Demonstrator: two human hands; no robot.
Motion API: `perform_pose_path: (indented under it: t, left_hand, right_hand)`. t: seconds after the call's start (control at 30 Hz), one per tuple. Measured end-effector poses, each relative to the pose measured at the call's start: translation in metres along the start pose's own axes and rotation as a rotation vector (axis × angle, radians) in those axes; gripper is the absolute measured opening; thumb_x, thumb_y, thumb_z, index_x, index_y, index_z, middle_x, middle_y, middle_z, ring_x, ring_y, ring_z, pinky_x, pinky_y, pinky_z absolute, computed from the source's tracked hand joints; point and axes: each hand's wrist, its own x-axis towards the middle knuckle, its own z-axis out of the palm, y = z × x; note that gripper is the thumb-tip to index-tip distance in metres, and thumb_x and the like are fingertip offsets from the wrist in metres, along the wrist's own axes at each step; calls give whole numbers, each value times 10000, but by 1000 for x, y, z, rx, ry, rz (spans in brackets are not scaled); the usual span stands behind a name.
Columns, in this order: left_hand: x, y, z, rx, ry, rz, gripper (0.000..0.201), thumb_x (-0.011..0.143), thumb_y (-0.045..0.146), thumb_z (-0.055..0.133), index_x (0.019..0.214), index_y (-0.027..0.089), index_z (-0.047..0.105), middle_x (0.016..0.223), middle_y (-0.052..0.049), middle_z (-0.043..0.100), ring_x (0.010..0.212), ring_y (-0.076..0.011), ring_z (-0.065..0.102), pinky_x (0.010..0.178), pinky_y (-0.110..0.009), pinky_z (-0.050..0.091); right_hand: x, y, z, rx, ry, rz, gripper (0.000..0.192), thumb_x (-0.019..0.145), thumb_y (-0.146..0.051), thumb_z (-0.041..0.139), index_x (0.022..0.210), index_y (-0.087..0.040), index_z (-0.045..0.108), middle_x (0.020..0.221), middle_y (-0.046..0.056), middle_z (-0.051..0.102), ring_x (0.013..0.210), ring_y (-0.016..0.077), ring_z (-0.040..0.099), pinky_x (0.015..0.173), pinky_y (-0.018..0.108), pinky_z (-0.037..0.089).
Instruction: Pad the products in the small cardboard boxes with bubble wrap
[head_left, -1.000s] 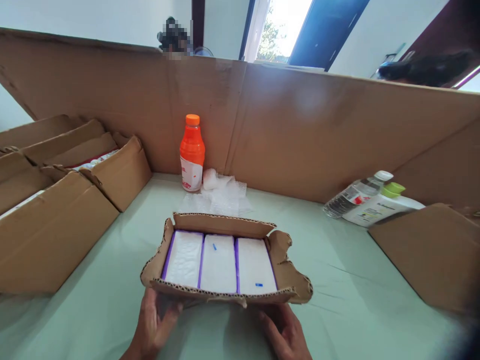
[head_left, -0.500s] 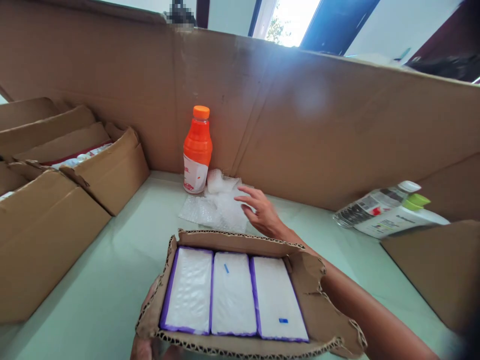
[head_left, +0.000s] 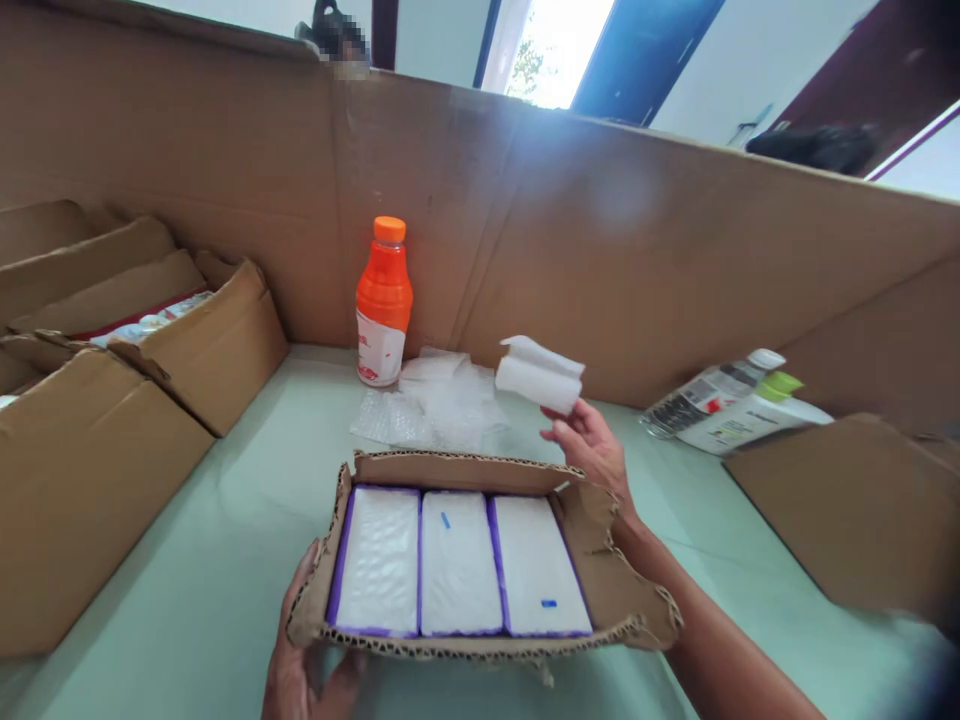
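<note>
My left hand (head_left: 296, 650) grips the left front corner of an open cardboard box (head_left: 465, 470), fingers outside its wall and partly hidden. Three white packs with purple edges, resembling tissue packs, lie side by side in the box; the middle pack (head_left: 459, 570) bears a small blue mark. Beyond the box's right back corner, my right hand (head_left: 592, 445) pinches a folded piece of white packing wrap (head_left: 538, 375) and holds it up. Crumpled clear bubble wrap (head_left: 442, 405) lies on the table to the left of that hand.
An orange-capped bottle (head_left: 384, 300) stands against the tall cardboard wall (head_left: 630, 260). Filled cardboard boxes (head_left: 112, 480) line the left side. On the right, a clear bottle (head_left: 709, 393) and a white bottle with a green cap (head_left: 757, 425) lean beside another cardboard box (head_left: 840, 500).
My right hand, empty and reaching over the bubble wrap before, now holds a white folded piece and has moved right. My left hand still grips the box. The view has shifted slightly.
</note>
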Motion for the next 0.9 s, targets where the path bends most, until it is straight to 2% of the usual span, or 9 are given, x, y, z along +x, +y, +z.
perform_pose_path:
  t: [0.1, 0.2, 0.3, 0.4, 0.5, 0.57, 0.67, 0.77, 0.9]
  left_hand:
    - [-5, 17, 2, -4, -26, 30, 839, 798, 583, 711, 1487, 194, 431, 1468, -166, 542, 1452, -352, 423, 1225, -495, 314]
    - [-4, 29, -4, 36, -68, 42, 755, 800, 553, 716, 1429, 206, 479, 1309, -137, 639, 1369, -329, 515, 1199, -469, 365]
    - [-1, 35, -10, 122, -71, 31, 716, 800, 508, 724, 1414, 228, 485, 1124, -99, 678, 1218, -312, 614, 1114, -455, 462]
    - [-3, 41, -9, 137, -98, 49, 735, 787, 467, 736, 1432, 239, 469, 1093, -87, 667, 1176, -301, 621, 1094, -447, 467]
    - [-7, 47, -4, 100, -96, 60, 733, 788, 443, 735, 1435, 238, 460, 1109, -85, 652, 1178, -288, 608, 1102, -427, 444]
    - [-6, 51, -2, 80, -83, 46, 674, 791, 439, 729, 1387, 231, 495, 1074, -75, 648, 1149, -282, 611, 1087, -423, 444]
    - [5, 56, 0, 99, -83, 30, 592, 754, 442, 748, 1266, 219, 553, 1026, -58, 654, 1084, -279, 621, 1020, -407, 469]
    - [30, 59, 6, 153, -115, 53, 588, 679, 432, 790, 1173, 198, 573, 999, -52, 657, 983, -260, 625, 904, -368, 496]
    - [62, 57, 31, 106, -163, 122, 609, 661, 379, 795, 1191, 203, 551, 1010, -36, 630, 969, -220, 599, 876, -326, 487]
  right_hand:
    - [-64, 8, -48, 42, 38, 374, 483, 733, -463, 775, 1145, -237, 664, 1185, 108, 738, 1108, 312, 695, 744, 370, 596]
    - [-123, 10, -79, 60, 51, 585, 604, 698, -478, 793, 1200, -197, 609, 1072, 122, 758, 922, 285, 735, 653, 351, 571]
    - [-165, 2, -89, 27, 20, 592, 661, 766, -508, 741, 1299, -171, 543, 1021, 113, 754, 799, 223, 718, 630, 321, 541]
    - [-188, -11, -79, -63, -202, 449, 595, 813, -500, 700, 1302, -186, 572, 1127, 123, 721, 904, 230, 700, 706, 338, 553]
    - [-193, -23, -56, -206, -387, 203, 562, 811, -473, 716, 1306, -234, 595, 1213, 104, 682, 1033, 261, 653, 821, 380, 561]
    - [-189, -26, -41, -251, -427, 103, 528, 813, -465, 721, 1278, -243, 606, 1144, 90, 691, 989, 265, 644, 808, 384, 563]
    - [-178, -23, -26, -272, -404, 75, 458, 845, -435, 677, 1241, -216, 598, 1072, 88, 694, 885, 241, 636, 745, 360, 553]
    - [-164, -13, -19, -340, -354, 93, 420, 859, -430, 645, 1195, -181, 602, 1008, 84, 690, 800, 216, 611, 697, 344, 524]
    - [-143, 1, -11, -370, -297, 88, 514, 848, -421, 640, 1282, -155, 566, 1058, 98, 689, 761, 198, 594, 688, 344, 515]
